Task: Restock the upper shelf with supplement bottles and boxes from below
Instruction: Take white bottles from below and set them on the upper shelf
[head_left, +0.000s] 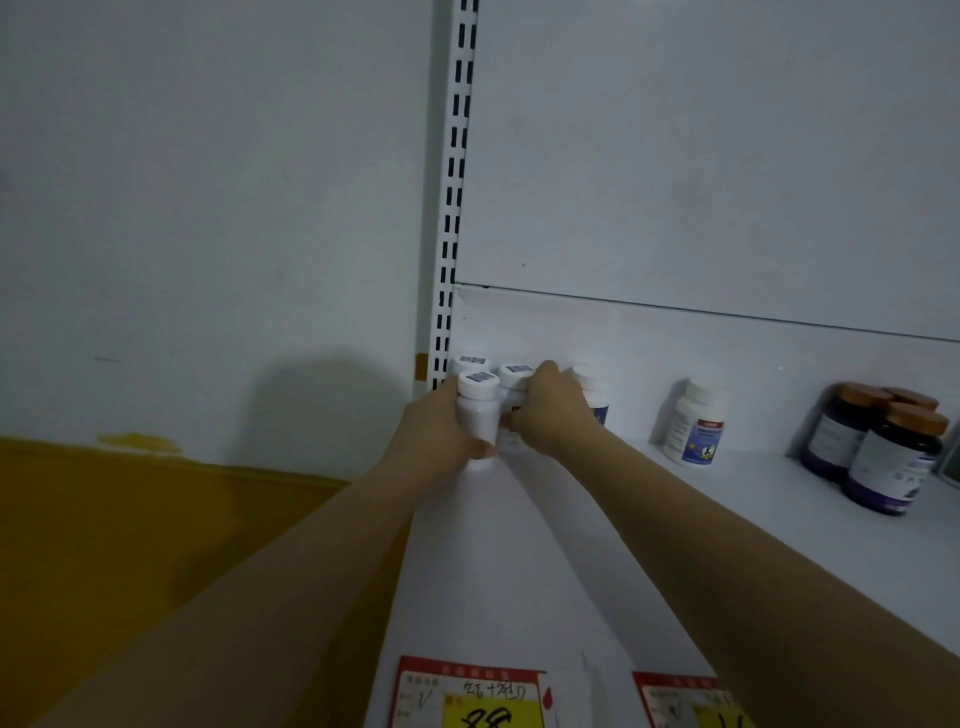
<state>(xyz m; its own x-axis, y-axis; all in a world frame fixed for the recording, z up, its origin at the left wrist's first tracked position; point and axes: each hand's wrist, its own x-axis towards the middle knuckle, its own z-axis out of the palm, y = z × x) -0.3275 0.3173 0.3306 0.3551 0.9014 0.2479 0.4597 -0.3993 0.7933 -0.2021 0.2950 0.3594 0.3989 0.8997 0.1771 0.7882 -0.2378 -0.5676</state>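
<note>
Two hands meet at the left end of the upper shelf (519, 571), each closed on a white-capped supplement bottle. The left hand (441, 434) wraps its fingers and thumb round the front white bottle (477, 415), which is upright at the shelf's left edge. Right beside it, the right hand (553, 413) curls round the second white bottle (514, 382), its fingers covering most of the body. Behind the left hand's bottle stands a third white bottle (471, 362), a barcode sticker on its cap, close against the slotted upright (451, 208). Just past the right hand's knuckles a blue-labelled bottle (595, 397) shows in part. Further to that hand's right stands a labelled white bottle (696, 426) and, well apart from it, a cluster of dark bottles with brown caps (883, 452). Price tags (467, 693) sit on the shelf's front edge, below the forearms.
</note>
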